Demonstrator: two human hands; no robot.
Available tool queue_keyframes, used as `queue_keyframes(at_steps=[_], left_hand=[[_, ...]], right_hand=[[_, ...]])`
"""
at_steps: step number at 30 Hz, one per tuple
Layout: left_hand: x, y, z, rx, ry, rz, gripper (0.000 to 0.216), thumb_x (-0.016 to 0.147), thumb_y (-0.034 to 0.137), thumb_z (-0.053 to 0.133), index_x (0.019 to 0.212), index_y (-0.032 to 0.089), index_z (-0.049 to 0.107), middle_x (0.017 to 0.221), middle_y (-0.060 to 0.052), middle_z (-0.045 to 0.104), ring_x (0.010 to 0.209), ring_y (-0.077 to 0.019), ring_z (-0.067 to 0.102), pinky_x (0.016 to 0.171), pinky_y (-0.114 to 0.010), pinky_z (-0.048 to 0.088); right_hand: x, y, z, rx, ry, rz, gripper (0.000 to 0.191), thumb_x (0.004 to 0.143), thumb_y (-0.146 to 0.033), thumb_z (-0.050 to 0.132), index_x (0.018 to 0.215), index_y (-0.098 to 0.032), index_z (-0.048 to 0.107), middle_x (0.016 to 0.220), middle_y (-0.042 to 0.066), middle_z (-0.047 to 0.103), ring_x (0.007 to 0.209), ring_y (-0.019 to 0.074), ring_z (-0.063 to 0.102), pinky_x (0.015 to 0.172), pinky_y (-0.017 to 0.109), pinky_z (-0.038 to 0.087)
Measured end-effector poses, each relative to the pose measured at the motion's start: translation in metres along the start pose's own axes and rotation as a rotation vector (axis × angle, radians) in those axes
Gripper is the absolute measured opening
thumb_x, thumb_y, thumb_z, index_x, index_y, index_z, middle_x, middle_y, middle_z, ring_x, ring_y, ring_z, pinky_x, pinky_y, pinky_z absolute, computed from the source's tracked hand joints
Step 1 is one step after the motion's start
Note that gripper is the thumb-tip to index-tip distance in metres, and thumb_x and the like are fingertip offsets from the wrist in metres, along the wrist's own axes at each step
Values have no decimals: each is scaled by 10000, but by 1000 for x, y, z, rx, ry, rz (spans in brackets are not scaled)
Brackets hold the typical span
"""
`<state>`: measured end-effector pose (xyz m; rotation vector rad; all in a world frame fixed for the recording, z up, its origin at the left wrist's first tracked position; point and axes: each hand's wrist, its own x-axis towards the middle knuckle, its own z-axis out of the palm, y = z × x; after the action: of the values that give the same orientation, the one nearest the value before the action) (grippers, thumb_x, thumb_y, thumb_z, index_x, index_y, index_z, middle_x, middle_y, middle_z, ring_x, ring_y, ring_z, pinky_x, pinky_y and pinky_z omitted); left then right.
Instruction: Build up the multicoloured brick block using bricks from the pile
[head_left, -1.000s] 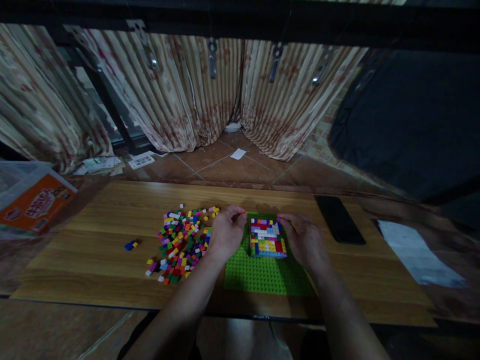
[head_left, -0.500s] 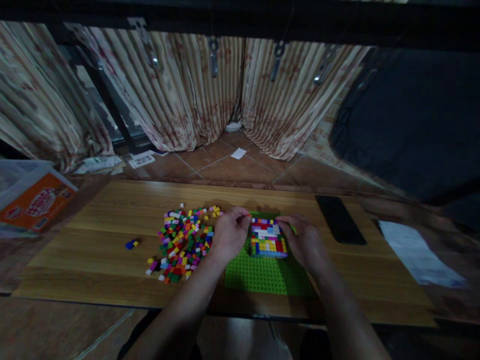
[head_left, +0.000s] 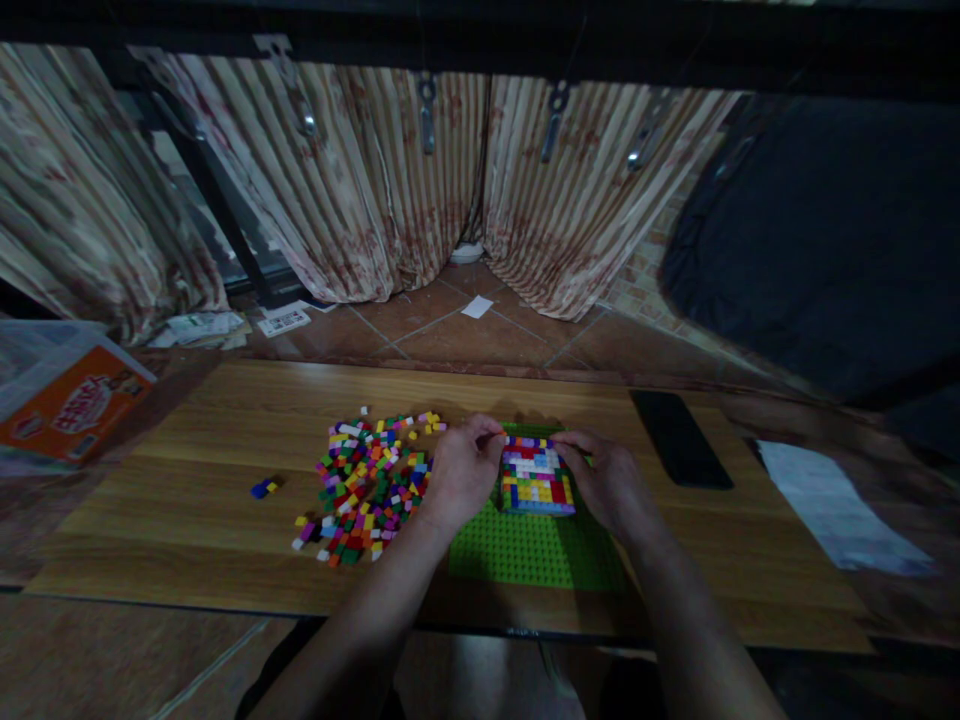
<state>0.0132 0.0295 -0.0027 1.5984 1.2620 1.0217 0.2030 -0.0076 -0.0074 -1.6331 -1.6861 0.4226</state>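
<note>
A flat block of multicoloured building bricks [head_left: 537, 478] sits over the green studded baseplate [head_left: 517, 550]. My left hand [head_left: 466, 468] is closed, with thumb and fingertips pinching at the block's far left corner, where a bit of orange shows. At the far right corner, the fingers of my right hand [head_left: 606, 478] are pressed together on the block's edge. Exactly which bricks lie under the fingertips is hidden. Left of my left hand spreads a pile of loose building bricks [head_left: 364, 490] in many colours.
The wooden table [head_left: 180, 540] carries a dark phone-like slab [head_left: 681, 440] on the right. A few blue and yellow bricks [head_left: 263, 488] lie apart at left. Beyond the table are a white sheet [head_left: 840, 510], a plastic box with an orange label [head_left: 75, 405] and curtains [head_left: 360, 200].
My left hand has shifted very slightly to the right at the block's corner. My right hand and the bricks look the same.
</note>
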Motion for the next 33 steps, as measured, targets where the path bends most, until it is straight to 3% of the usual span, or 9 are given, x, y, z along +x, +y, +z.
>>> queue_keyframes(at_steps=[13,18,23,33], left_hand=[[0,-1,-1,2,20,27,101,814,153,550,788,181,643,774,-21,691,758,-158,647,719,-268,498],[1,-1,-2,-102,49,43,87,815,184,579,812,178,665,813,-20,704,771,-150,652,726,-255,501],[-2,6,-2,-227,12,44,90,815,213,602,814,183,686,790,-7,704,736,-137,638,701,-243,504],[-6,13,3,-397,-41,55,110,778,232,667,848,168,720,810,-26,717,752,-141,648,735,-255,530]], right_hand=[[-2,6,2,111,-26,83,246,884,-363,541,936,-219,734,976,60,743,901,219,680,851,379,511],[-4,0,0,94,79,-19,272,896,-371,544,1039,-211,710,1048,85,723,970,226,672,872,382,518],[-4,-14,0,153,206,-76,242,913,-363,534,981,-218,715,977,73,721,924,214,673,832,361,527],[-6,-35,16,377,132,-25,220,863,-404,614,960,-249,736,955,45,713,915,204,657,811,345,520]])
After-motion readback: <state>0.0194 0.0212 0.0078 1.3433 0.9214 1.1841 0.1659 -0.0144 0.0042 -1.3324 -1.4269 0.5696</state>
